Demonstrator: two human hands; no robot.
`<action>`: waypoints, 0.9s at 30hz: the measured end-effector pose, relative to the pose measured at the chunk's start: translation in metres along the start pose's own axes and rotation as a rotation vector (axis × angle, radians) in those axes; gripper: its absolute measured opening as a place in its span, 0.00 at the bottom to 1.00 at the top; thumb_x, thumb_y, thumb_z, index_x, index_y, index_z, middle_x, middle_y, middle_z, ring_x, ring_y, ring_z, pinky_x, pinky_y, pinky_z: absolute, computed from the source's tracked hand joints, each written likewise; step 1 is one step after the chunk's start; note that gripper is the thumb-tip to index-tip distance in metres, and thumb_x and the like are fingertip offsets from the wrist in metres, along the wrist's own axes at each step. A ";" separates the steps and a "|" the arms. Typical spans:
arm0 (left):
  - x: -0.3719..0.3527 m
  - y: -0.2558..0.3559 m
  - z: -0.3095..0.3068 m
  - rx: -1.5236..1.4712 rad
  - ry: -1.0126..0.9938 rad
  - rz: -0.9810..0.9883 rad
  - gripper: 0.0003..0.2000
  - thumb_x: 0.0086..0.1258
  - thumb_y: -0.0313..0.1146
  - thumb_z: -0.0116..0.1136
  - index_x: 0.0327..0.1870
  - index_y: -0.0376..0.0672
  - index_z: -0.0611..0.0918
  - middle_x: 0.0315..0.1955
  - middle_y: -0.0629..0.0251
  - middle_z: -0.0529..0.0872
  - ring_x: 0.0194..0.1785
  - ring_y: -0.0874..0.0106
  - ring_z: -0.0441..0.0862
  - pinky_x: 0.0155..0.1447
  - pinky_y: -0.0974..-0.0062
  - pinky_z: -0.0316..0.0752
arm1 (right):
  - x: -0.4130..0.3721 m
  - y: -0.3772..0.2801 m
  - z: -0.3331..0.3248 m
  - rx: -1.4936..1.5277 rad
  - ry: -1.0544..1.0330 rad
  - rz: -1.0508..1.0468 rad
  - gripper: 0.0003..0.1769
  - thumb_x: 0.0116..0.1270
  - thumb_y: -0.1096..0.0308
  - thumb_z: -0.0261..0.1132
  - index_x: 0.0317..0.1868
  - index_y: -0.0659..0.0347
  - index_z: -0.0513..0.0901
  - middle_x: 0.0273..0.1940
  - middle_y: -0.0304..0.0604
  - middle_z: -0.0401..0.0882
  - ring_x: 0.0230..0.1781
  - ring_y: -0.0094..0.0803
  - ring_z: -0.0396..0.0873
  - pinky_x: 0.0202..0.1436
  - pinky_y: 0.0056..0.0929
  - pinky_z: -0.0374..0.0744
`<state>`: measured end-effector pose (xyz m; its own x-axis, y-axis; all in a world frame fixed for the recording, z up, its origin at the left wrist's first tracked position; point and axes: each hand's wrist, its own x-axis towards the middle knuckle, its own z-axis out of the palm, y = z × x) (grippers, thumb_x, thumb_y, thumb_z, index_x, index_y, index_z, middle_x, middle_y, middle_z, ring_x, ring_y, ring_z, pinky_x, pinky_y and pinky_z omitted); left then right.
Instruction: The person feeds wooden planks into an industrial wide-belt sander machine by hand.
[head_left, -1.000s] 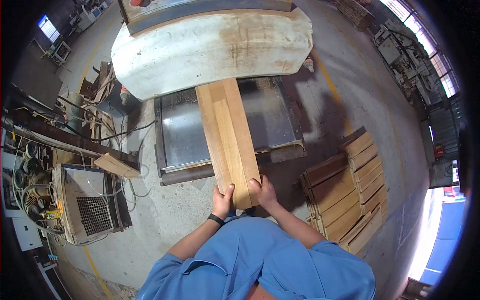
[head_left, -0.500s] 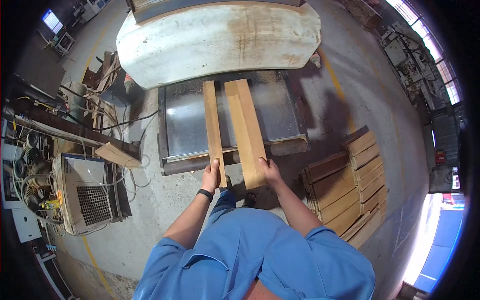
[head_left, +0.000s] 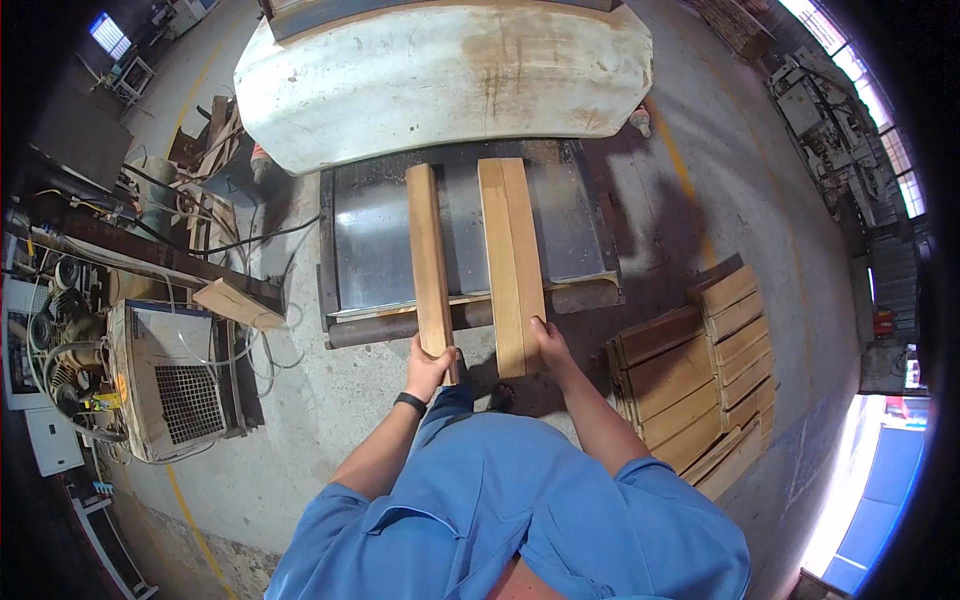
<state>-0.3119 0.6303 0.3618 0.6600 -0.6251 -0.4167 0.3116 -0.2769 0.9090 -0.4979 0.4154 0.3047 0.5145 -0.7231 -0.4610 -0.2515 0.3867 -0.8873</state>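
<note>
My left hand is closed around the near end of a narrow wooden board, with a dark band on that wrist. My right hand grips the right edge of a wider wooden board near its close end; a seam runs along its length. Both boards point away from me side by side, with a gap between them. Their far ends overlap the flat metal bed of a machine in this view. A large white, stained machine hood rises behind the bed.
To the right, a stack of wooden boards stands low beside me. At left are a box with a black grille, loose hoses, a wooden offcut and a bin of scrap wood. A metal roller runs along the bed's front.
The narrow board has rolled to show a broader face, and my left hand now wraps under its end. The wider board has shifted right and turned, now showing its seam.
</note>
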 end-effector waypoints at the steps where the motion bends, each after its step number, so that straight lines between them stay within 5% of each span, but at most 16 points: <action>1: 0.001 -0.006 -0.003 -0.225 -0.083 -0.042 0.40 0.60 0.53 0.72 0.67 0.38 0.67 0.45 0.53 0.79 0.52 0.64 0.79 0.51 0.67 0.78 | -0.004 -0.004 0.001 -0.002 0.007 -0.010 0.33 0.72 0.47 0.61 0.59 0.71 0.75 0.51 0.46 0.81 0.51 0.31 0.79 0.56 0.32 0.76; 5: -0.022 0.044 -0.014 -1.181 -0.569 -0.295 0.38 0.66 0.64 0.60 0.68 0.45 0.69 0.36 0.64 0.75 0.38 0.73 0.72 0.40 0.78 0.75 | -0.016 -0.021 0.003 -0.051 0.034 -0.008 0.31 0.72 0.48 0.63 0.57 0.71 0.76 0.48 0.45 0.82 0.49 0.30 0.79 0.54 0.31 0.76; 7: -0.028 0.069 -0.015 -1.440 -0.694 -0.268 0.44 0.63 0.70 0.59 0.70 0.43 0.68 0.29 0.69 0.70 0.32 0.77 0.67 0.32 0.84 0.70 | -0.020 -0.026 0.004 -0.051 0.028 -0.017 0.30 0.72 0.49 0.63 0.57 0.71 0.76 0.48 0.45 0.82 0.49 0.30 0.79 0.53 0.31 0.76; 15: -0.024 0.067 -0.026 -1.590 -0.748 -0.197 0.44 0.63 0.72 0.56 0.67 0.41 0.69 0.25 0.70 0.69 0.28 0.78 0.67 0.30 0.84 0.72 | -0.018 -0.022 0.008 0.088 -0.010 -0.041 0.29 0.72 0.49 0.63 0.55 0.71 0.78 0.47 0.45 0.83 0.47 0.30 0.80 0.52 0.32 0.78; 18: -0.024 0.069 -0.025 -1.383 -0.697 -0.168 0.42 0.64 0.72 0.54 0.65 0.42 0.70 0.24 0.70 0.68 0.28 0.77 0.67 0.30 0.81 0.73 | -0.005 -0.003 0.003 0.041 0.034 -0.022 0.30 0.72 0.48 0.63 0.55 0.71 0.78 0.47 0.45 0.83 0.47 0.30 0.81 0.51 0.31 0.78; 19: -0.022 0.068 -0.026 -1.208 -0.666 -0.159 0.40 0.69 0.72 0.47 0.66 0.42 0.71 0.26 0.68 0.74 0.29 0.74 0.74 0.31 0.76 0.74 | -0.013 -0.013 0.005 0.037 0.035 -0.010 0.30 0.72 0.48 0.63 0.55 0.71 0.78 0.47 0.46 0.83 0.47 0.30 0.81 0.52 0.31 0.78; 21: -0.006 0.047 -0.024 -0.652 -0.184 -0.237 0.39 0.71 0.70 0.46 0.66 0.42 0.72 0.35 0.62 0.81 0.38 0.69 0.81 0.40 0.70 0.79 | -0.021 -0.023 0.008 0.038 0.013 -0.011 0.32 0.71 0.47 0.63 0.56 0.71 0.77 0.48 0.47 0.83 0.48 0.31 0.80 0.52 0.31 0.78; 22: 0.002 0.037 -0.022 -0.486 -0.099 -0.162 0.38 0.72 0.66 0.51 0.66 0.37 0.72 0.46 0.57 0.83 0.51 0.64 0.83 0.52 0.65 0.81 | -0.019 -0.023 0.007 0.041 -0.011 -0.026 0.32 0.71 0.46 0.63 0.57 0.72 0.77 0.49 0.47 0.83 0.49 0.31 0.80 0.52 0.32 0.78; 23: 0.009 0.027 -0.020 -0.374 -0.045 -0.065 0.36 0.74 0.60 0.54 0.66 0.33 0.71 0.53 0.54 0.82 0.54 0.65 0.82 0.58 0.66 0.78 | -0.017 -0.022 0.007 0.046 -0.035 -0.043 0.33 0.70 0.46 0.64 0.57 0.72 0.77 0.50 0.47 0.82 0.49 0.31 0.80 0.53 0.32 0.77; 27: 0.052 -0.018 -0.022 0.235 0.099 0.141 0.35 0.71 0.53 0.63 0.67 0.32 0.70 0.56 0.45 0.78 0.58 0.59 0.79 0.62 0.63 0.74 | -0.009 -0.007 0.004 -0.020 0.059 -0.019 0.34 0.70 0.45 0.64 0.57 0.72 0.76 0.51 0.47 0.82 0.51 0.31 0.79 0.55 0.32 0.76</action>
<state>-0.2683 0.6187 0.3235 0.7528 -0.5984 -0.2742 0.0525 -0.3607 0.9312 -0.4970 0.4215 0.3152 0.4701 -0.7629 -0.4439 -0.2591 0.3614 -0.8957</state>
